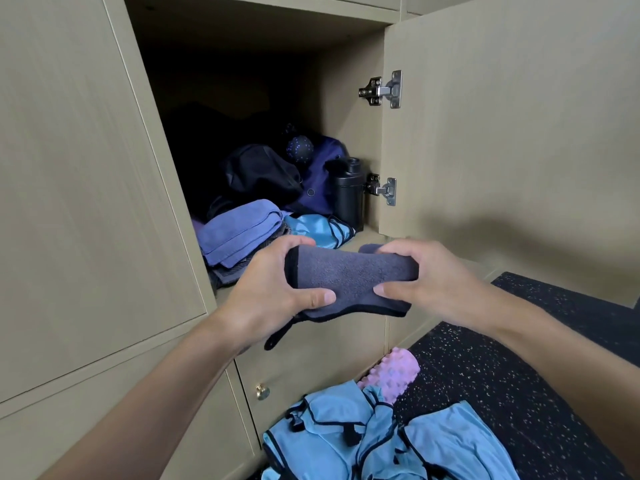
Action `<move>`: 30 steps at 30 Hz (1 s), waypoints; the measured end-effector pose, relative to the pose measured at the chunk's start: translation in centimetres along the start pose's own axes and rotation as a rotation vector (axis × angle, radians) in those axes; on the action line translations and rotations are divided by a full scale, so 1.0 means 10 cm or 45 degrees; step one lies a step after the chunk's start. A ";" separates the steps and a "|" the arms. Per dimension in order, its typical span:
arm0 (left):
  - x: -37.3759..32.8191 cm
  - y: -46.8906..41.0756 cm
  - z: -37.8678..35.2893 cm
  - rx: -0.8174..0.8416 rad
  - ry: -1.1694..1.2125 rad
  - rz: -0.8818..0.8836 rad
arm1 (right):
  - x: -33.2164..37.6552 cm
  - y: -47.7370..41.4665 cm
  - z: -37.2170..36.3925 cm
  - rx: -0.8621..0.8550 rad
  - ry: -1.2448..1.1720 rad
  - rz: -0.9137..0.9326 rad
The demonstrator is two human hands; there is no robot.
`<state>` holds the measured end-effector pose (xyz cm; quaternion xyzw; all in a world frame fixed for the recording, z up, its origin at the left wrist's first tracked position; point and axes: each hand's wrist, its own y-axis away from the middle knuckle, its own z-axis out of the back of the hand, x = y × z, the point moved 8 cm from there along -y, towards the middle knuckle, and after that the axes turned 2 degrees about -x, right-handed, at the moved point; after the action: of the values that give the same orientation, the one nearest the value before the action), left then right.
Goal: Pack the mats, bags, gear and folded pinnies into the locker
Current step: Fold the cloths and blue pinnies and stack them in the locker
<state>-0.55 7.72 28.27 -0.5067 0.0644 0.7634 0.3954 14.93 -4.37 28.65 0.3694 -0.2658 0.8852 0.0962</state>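
Underfoot we have black speckled flooring, and beige wood-grain lockers ahead; one locker stands with its door swung right. Both our hands grasp a folded grey cloth with dark trim, the left hand at its left end and the right hand at its right, just before the locker's front edge. Inside, purple towels, bags and a black bottle crowd the shelf; open space shows above them.

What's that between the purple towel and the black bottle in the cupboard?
A folded shiny blue pinny lies between the purple towel and the black bottle; the head view shows it.
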 end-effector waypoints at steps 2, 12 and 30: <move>0.03 -0.11 0.07 -0.026 -0.055 0.007 | -0.04 -0.17 -0.03 0.012 0.010 0.027; 0.36 -0.56 0.50 -0.511 0.125 0.098 | -0.31 -0.99 -0.41 -0.123 -0.698 -0.178; 0.76 -1.12 0.81 -1.091 -0.979 -0.151 | -0.08 -2.51 -1.41 -0.072 -0.642 -0.106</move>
<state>-0.22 23.52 29.25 -0.3105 -0.4273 0.8272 0.1918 16.20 24.36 29.79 0.5862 -0.2908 0.7526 0.0734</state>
